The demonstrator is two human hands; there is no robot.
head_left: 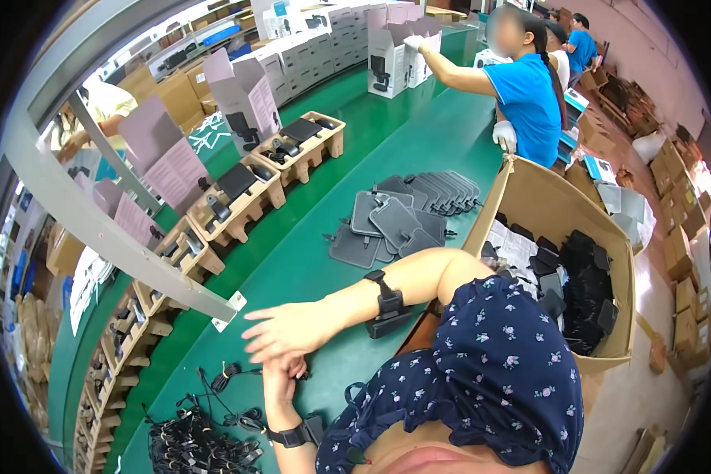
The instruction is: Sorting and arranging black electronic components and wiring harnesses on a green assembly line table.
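We see the right hand [288,330], fingers spread and holding nothing, lying across the left hand [283,370], which seems to pinch a black cable [231,373] on the green worktop [292,268]. Cable bundles [201,444] lie just below; we judge sorting underway, next needing a firmer pinch.

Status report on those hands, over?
Right hand open, over left hand. Left grip hidden. Black cables beside them on green table.

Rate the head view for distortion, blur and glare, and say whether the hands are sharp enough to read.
Head view: strong fisheye bending, the green table edge and grey metal bar curve, with black corners. The crossed hands, right hand over left hand, show slight motion blur on the fingers. Lighting is bright and even; windows at upper left blow out. The co-worker has a blurred face.
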